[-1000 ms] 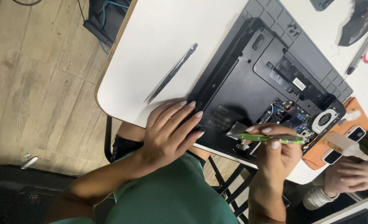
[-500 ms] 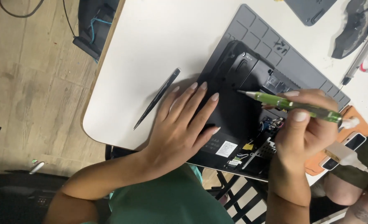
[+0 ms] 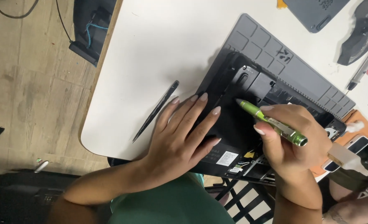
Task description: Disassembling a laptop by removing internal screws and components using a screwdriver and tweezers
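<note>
An opened black laptop lies bottom-up on a grey work mat on the white table. My left hand rests flat on the laptop's near left corner, fingers spread. My right hand grips a green screwdriver, its tip pointing at the laptop's black cover. Black tweezers lie on the table just left of my left hand. White and yellow labels show near the laptop's front edge.
An orange mat with a phone sits at the right edge. A second grey mat, a dark curved part and another screwdriver lie at the back right. Another person's leg shows at the lower right. A black bag stands on the wooden floor.
My right hand lifted the green screwdriver from the open board area and swung its tip left onto the black cover. My left hand slid onto the laptop's corner.
</note>
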